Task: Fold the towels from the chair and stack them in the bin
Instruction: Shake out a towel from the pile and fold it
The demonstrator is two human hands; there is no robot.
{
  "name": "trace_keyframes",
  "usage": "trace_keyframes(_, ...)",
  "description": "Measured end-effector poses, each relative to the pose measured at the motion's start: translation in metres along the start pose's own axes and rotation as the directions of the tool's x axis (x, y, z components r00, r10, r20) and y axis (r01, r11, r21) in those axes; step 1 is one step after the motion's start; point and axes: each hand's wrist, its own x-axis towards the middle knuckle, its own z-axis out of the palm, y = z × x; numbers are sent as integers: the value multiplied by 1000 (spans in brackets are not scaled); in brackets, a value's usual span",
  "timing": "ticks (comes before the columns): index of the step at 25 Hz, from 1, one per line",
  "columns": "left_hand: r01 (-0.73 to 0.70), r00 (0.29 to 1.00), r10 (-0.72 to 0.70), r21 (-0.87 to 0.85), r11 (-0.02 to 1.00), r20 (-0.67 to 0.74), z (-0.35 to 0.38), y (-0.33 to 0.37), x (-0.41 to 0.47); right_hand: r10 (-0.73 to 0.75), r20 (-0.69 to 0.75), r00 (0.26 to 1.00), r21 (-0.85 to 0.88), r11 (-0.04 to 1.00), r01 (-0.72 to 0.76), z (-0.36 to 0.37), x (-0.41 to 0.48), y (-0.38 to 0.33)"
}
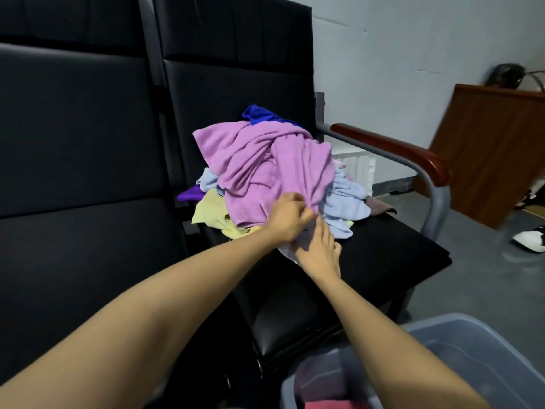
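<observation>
Grey plastic bin [460, 320] at five o'clock; fluffy pink towel [259, 160] is pinched by left hand [287, 216], pale cloth [287, 250] touched by right hand [318, 252]; next, pulled free

No text, label, brand, number or sign can be read anywhere in this view.
</observation>
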Motion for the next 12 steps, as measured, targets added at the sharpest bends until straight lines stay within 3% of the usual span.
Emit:
trace_keyframes(3, 7, 982, 14, -108, 994, 190, -11, 9, -22, 3, -155, 988, 186, 982, 26, -8, -11, -4)
trace_keyframes(6, 34, 979, 40, -347, 937, 202, -27, 14, -32, -97, -118, 988, 114, 987, 111, -23, -14, -7)
trace_keyframes(8, 127, 979, -28, -496, 859, 203, -45, 18, -36, -134, -83, 988, 144, 979, 145, -39, -18, -16)
trace_keyframes(10, 162, 981, -56, -629, 760, 185, -64, 25, -43, -62, -105, 993, 277, 957, 89, -65, -22, -34)
trace_keyframes(12, 150, 972, -19, -556, 817, 234, -70, 19, -51, 88, -129, 988, 544, 839, -4, -90, -23, -54)
